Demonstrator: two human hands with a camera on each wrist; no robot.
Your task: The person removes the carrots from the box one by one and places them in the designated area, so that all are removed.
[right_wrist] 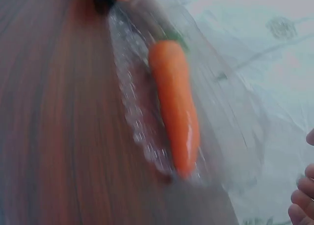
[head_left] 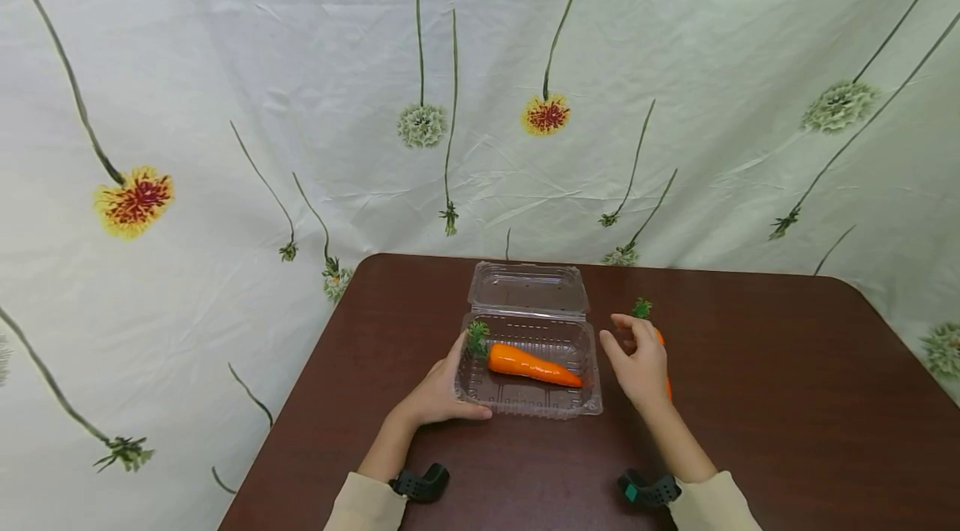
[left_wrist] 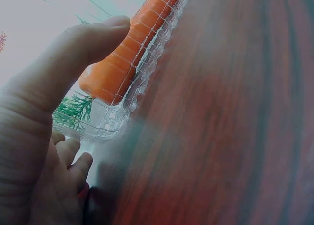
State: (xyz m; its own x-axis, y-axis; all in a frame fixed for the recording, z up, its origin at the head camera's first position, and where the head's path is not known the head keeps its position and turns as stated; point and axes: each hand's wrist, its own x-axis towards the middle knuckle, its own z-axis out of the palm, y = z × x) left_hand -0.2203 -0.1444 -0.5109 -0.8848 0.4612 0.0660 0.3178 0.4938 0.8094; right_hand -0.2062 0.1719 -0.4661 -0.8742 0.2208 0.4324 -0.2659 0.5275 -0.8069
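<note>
A clear plastic clamshell container [head_left: 528, 406] lies on the table with its lid [head_left: 528, 289] folded back. Inside it rests an orange carrot [head_left: 534, 366] with a green leafy top [head_left: 477, 337] at the container's left end. My left hand [head_left: 438, 392] grips the container's left side; in the left wrist view the thumb [left_wrist: 93, 38] lies along the wall beside the carrot. To the right of the container, my right hand [head_left: 642, 363] hovers with loosely bent fingers and holds nothing. A second carrot [head_left: 669, 388] is mostly hidden behind that hand, its green top [head_left: 642, 308] showing beyond.
The dark brown table [head_left: 780, 398] has rounded far corners and extends to the right of both hands. A white cloth [head_left: 360, 31] printed with flowers hangs behind it. Each wrist wears a black band [head_left: 422, 483].
</note>
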